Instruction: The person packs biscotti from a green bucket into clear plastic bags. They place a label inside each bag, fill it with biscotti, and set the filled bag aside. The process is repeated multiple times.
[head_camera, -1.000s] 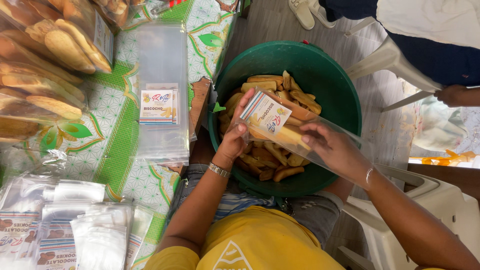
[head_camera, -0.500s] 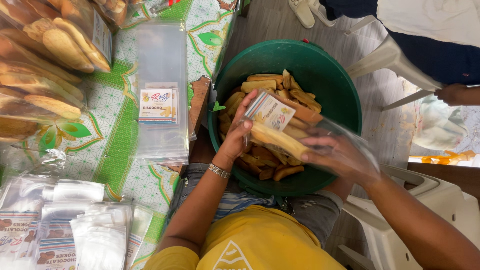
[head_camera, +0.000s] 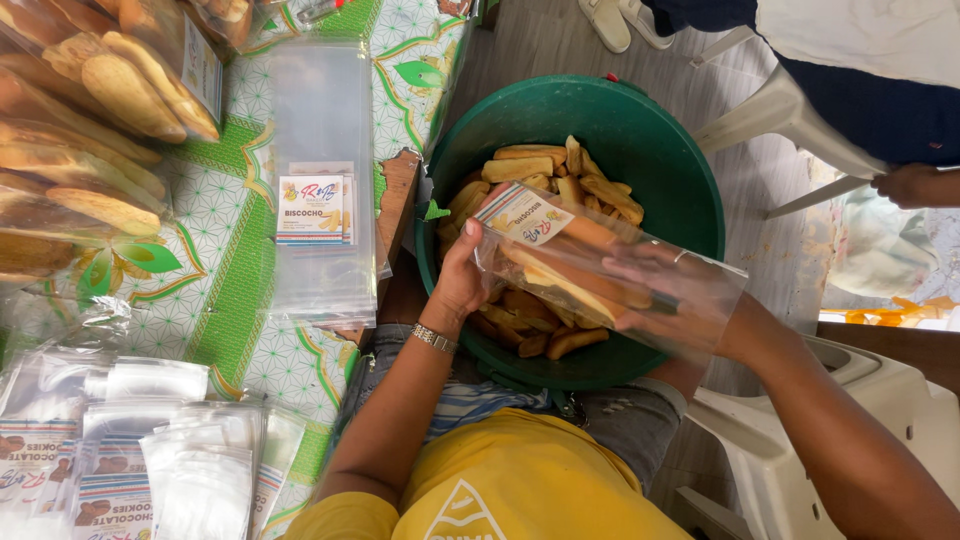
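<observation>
Clear plastic is what we hold: our left hand (head_camera: 462, 285) pinches the labelled end of the bag (head_camera: 600, 275) over the green basin (head_camera: 690, 170), while our right hand (head_camera: 655, 285) is inside it, its grip unclear behind the film. Thin film could tear or biscuits (head_camera: 560, 180) snap if forced. Worktop (head_camera: 230, 200) edge crowds the left; room lies rightward.

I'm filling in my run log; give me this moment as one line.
left hand: holds bag end | right hand: inside bag, placing biscuits | bag over green tub | table: empty bags
</observation>
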